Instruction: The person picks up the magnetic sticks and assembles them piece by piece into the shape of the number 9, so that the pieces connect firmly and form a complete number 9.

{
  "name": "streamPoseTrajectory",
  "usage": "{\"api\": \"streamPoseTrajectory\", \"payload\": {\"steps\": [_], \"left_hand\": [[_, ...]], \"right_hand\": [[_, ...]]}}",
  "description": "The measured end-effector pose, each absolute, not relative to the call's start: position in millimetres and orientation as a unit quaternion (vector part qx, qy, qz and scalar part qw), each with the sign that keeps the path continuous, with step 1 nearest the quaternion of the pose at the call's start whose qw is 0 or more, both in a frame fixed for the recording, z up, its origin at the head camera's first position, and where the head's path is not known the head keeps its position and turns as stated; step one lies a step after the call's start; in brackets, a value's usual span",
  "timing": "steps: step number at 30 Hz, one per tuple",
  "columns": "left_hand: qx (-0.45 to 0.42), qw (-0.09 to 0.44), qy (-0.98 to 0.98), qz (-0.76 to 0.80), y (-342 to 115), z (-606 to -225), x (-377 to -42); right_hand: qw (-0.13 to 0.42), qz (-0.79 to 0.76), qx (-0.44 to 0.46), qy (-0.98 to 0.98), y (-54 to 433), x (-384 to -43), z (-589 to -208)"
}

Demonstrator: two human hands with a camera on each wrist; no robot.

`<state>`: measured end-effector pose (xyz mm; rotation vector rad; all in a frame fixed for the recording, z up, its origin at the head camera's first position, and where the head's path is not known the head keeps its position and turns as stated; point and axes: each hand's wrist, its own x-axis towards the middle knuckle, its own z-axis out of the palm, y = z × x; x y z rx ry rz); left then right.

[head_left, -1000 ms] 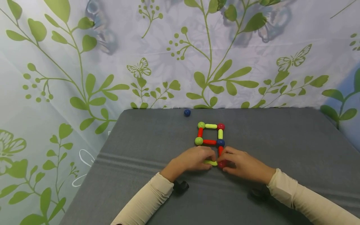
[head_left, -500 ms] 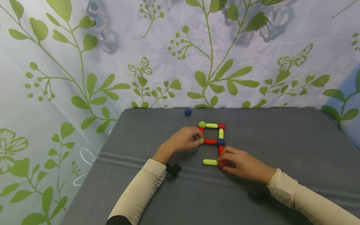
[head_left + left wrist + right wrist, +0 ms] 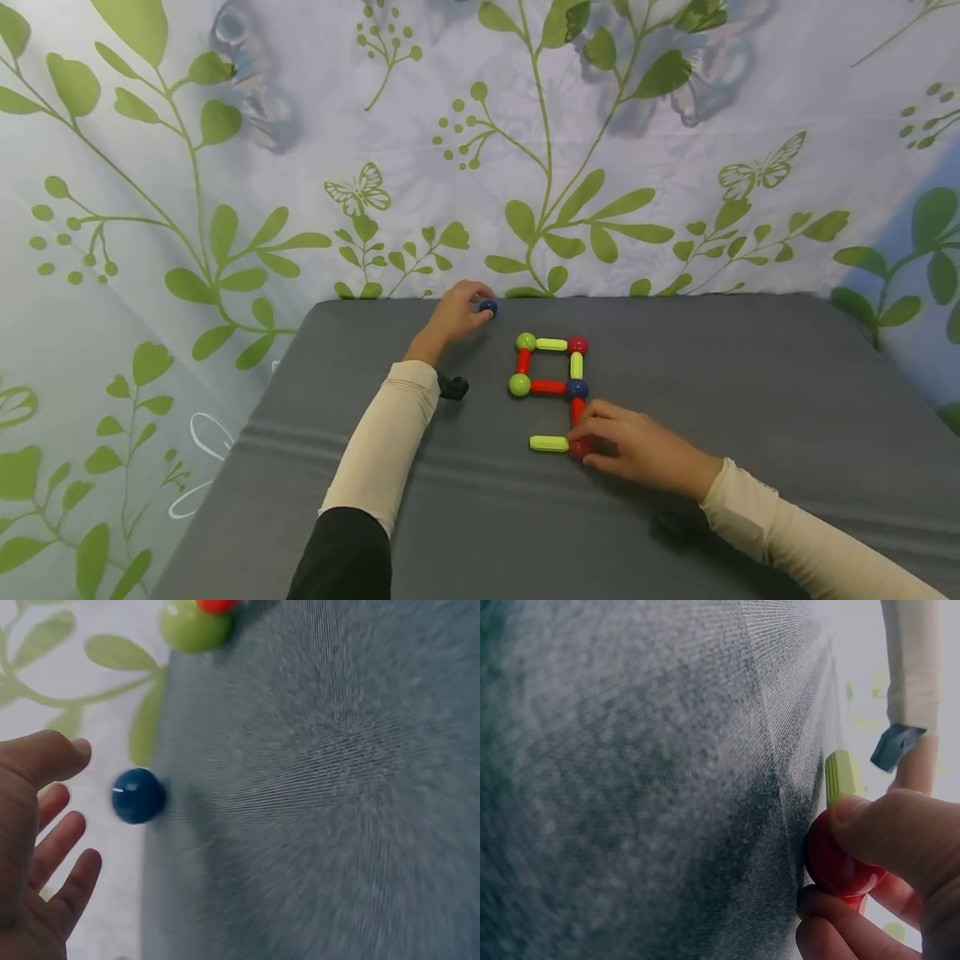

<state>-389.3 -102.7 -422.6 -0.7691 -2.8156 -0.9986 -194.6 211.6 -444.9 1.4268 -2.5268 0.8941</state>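
Observation:
At the table's far edge my left hand (image 3: 454, 312) reaches toward a loose blue ball (image 3: 488, 307). In the left wrist view the thumb and fingers are spread, and the blue ball (image 3: 139, 796) stands just apart from them. My right hand (image 3: 637, 446) pinches a red ball (image 3: 840, 855) between thumb and fingers, partly covering it. A yellow-green rod (image 3: 549, 443) points left from that ball. A red rod (image 3: 578, 409) runs from it up to a blue ball (image 3: 577, 389) at the corner of a square of rods and balls.
The square has a green ball (image 3: 520, 384) at its near left, another green ball (image 3: 527, 342) at its far left and a red ball (image 3: 577, 345) at its far right. A leaf-patterned cloth (image 3: 420, 167) hangs behind the grey table (image 3: 360, 517).
My left hand has left the yellow-green rod, passed by the near-left green ball and moved away to the loose blue ball. My right hand stays at the red ball. The head view has shifted slightly.

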Motion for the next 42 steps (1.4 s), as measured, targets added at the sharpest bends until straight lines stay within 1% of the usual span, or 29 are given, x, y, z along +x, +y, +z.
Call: {"api": "streamPoseTrajectory", "payload": {"steps": [5,8,13,18,22,25,29,32,37,42], "left_hand": [[-0.233,0.035,-0.911,-0.339,-101,-441,-400],[-0.236,0.039,-0.914,-0.327,-99,-446,-404],[-0.237,0.029,-0.921,-0.307,-95,-448,-411],[-0.208,0.019,-0.934,-0.291,-98,-450,-410],[-0.192,0.012,-0.934,-0.302,-101,-453,-403],[-0.210,0.015,-0.925,-0.316,-103,-451,-392],[-0.275,0.017,-0.900,-0.337,-107,-448,-366],[-0.327,0.000,-0.873,-0.363,-111,-446,-338],[-0.386,-0.032,-0.832,-0.397,-116,-444,-293],[-0.416,-0.063,-0.813,-0.403,-113,-447,-265]], "right_hand": [[0.051,0.304,0.472,-0.826,209,-194,-448],[0.052,0.311,0.474,-0.822,209,-195,-448],[0.057,0.318,0.477,-0.818,212,-194,-448],[0.058,0.313,0.475,-0.820,212,-193,-447],[0.053,0.312,0.469,-0.824,211,-192,-447],[0.050,0.311,0.462,-0.829,212,-191,-447],[0.049,0.306,0.450,-0.838,213,-189,-449],[0.048,0.303,0.449,-0.839,213,-188,-450],[0.049,0.298,0.451,-0.840,211,-190,-450],[0.040,0.289,0.442,-0.848,211,-192,-450]]}}
